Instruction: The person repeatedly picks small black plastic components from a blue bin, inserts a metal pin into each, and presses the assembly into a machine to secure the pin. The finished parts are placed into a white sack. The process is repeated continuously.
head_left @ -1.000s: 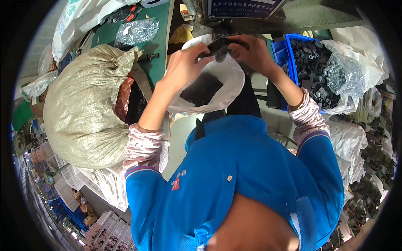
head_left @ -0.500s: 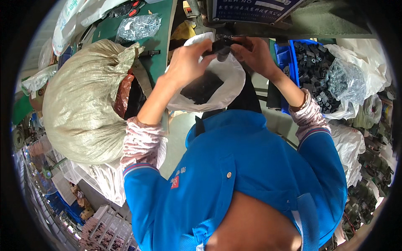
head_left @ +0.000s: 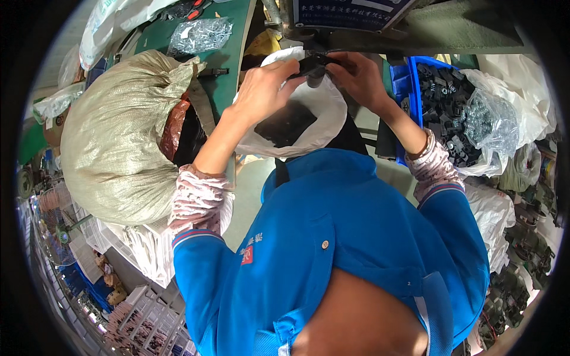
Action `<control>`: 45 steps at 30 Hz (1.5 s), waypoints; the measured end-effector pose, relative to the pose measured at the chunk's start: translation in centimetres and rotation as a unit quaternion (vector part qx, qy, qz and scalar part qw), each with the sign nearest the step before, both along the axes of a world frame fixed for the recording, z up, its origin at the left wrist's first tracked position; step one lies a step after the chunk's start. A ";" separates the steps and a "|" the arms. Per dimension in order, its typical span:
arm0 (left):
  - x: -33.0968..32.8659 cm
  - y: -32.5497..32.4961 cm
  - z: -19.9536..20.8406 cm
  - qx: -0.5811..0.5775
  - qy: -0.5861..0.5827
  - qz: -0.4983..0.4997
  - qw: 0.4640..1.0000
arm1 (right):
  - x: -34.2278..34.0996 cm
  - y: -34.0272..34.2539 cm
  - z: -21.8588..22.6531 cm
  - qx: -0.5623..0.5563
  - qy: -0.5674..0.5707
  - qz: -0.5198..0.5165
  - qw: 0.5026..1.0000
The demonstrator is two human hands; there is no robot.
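Observation:
Both hands meet at the machine's lower front, over a container lined with a white bag (head_left: 329, 113). My left hand (head_left: 265, 90) pinches one end of a small black part (head_left: 310, 64). My right hand (head_left: 361, 82) grips the other side of that part, its fingers closed near the machine's dark metal tip. Fingers and shadow partly hide the part, so its exact kind cannot be made out. Dark pieces (head_left: 286, 123) lie inside the white bag below the hands.
A machine with a blue plate (head_left: 350, 13) stands just ahead. On the left, a stuffed woven sack (head_left: 119, 139) sits by a green table (head_left: 228, 50) with a clear bag of metal pieces (head_left: 200, 37). To the right, a blue bin (head_left: 409, 89) holds black parts and a bag of springs (head_left: 484, 118).
My view has shifted slightly. Both hands stay at nearly the same spot on the black part, which now looks more level between them.

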State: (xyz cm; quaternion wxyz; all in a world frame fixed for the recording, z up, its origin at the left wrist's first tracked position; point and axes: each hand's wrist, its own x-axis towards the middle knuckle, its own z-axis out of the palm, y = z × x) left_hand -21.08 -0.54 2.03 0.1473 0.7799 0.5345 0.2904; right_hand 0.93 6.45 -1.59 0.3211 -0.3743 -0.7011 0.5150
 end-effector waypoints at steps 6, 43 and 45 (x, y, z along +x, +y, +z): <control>0.0 0.1 0.0 -0.006 -0.015 -0.002 1.000 | 0.0 -0.3 0.3 0.026 -0.007 -0.001 1.000; 9.5 -13.4 -2.3 -0.251 -0.631 0.188 0.710 | 0.4 -3.7 1.2 -0.373 -0.023 0.221 0.901; 10.3 -13.7 -2.3 -0.259 -0.598 0.227 0.724 | 0.5 -3.6 0.5 -0.276 -0.028 0.185 0.943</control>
